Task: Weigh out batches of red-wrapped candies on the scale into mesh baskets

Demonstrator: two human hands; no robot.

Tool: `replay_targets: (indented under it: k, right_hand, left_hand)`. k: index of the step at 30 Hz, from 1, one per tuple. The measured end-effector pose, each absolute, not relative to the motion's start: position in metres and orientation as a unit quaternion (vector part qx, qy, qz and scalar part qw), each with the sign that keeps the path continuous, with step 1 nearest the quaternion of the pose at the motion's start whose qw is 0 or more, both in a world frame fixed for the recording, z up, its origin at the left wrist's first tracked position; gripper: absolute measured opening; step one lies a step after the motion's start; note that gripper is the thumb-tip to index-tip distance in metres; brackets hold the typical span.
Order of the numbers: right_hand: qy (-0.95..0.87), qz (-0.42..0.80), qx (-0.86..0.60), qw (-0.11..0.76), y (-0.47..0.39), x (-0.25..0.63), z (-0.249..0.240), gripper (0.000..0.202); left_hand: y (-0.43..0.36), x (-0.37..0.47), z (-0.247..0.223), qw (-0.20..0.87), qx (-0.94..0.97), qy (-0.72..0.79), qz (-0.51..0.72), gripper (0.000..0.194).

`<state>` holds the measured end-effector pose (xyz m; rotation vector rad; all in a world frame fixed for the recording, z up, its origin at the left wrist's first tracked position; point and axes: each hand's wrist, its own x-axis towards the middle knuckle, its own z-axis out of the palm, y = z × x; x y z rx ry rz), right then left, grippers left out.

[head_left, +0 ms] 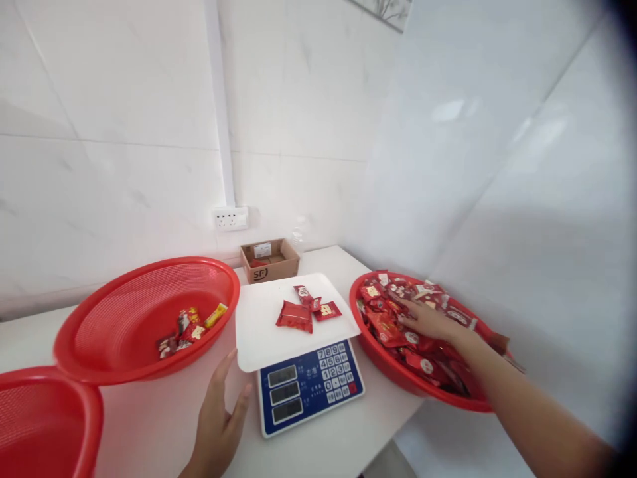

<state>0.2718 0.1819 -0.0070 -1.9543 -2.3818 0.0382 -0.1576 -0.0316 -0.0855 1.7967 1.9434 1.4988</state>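
Note:
My left hand (219, 415) is open beside the digital scale (313, 392), thumb and fingers apart, near the left corner of its white pan (261, 332). Several red snack packets lie on the pan, among them a larger red packet (295, 317) and a smaller one (328, 310). Over on the right, my right hand (425, 320) reaches into a red basket (393, 372) heaped with red wrapped packets (385, 328). Its fingers are stretched out over the heap, touching the packets, and I see nothing gripped in them. The scale's displays show no readable digits.
Left of the scale stands a large red mesh basket (124, 299) with a few packets (186, 328) inside. Another red basket (50, 378) is cut off at the lower left. Behind the pan are a cardboard box (273, 271) and a clear bottle (298, 232), close to the wall.

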Motion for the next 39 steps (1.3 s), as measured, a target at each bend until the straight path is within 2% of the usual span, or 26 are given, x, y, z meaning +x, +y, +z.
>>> replay_targets:
  k: [3, 5, 13, 18, 28, 39]
  right_hand:
    - [-0.728, -0.001, -0.682, -0.064, 0.174, 0.256, -0.006, 0.062]
    - [-0.715, -0.009, -0.694, -0.083, 0.171, 0.24, -0.008, 0.058]
    - [-0.725, 0.025, -0.685, -0.066, 0.174, 0.226, -0.001, 0.045]
    - [-0.725, 0.065, -0.683, -0.055, 0.191, 0.221, 0.002, 0.051]
    - [-0.696, 0.031, -0.715, 0.054, 0.198, 0.225, -0.006, 0.031]
    - [-0.675, -0.024, -0.699, 0.236, 0.192, 0.241, 0.012, 0.037]
  left_hand:
    - [-0.031, -0.159, -0.088, 0.058, 0.583, 0.646, 0.489, 0.051]
    - [-0.03, -0.159, -0.088, 0.065, 0.576, 0.653, 0.488, 0.052]
    - [-0.028, -0.163, -0.091, 0.08, 0.564, 0.666, 0.482, 0.054]
    - [-0.026, -0.166, -0.095, 0.092, 0.567, 0.665, 0.478, 0.054]
    - [-0.027, -0.164, -0.09, 0.096, 0.559, 0.661, 0.491, 0.053]
    - [-0.028, -0.162, -0.087, 0.083, 0.558, 0.67, 0.483, 0.052]
